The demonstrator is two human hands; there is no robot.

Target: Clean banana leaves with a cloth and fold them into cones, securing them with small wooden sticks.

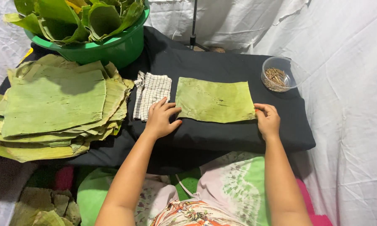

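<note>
A rectangular piece of green banana leaf (214, 99) lies flat on a black cloth (222, 136) in front of me. My left hand (161, 118) rests at the leaf's near left corner, fingers spread, touching its edge and partly lying on a checked cloth (151, 94). My right hand (267, 119) pinches the leaf's near right corner with curled fingers.
A thick stack of cut banana leaves (54, 106) sits at the left. Behind it stands a green tub (113, 48) full of leaves. A clear bowl (280, 75) of thin wooden sticks is at the far right. More leaf scraps (46, 207) lie low at the left.
</note>
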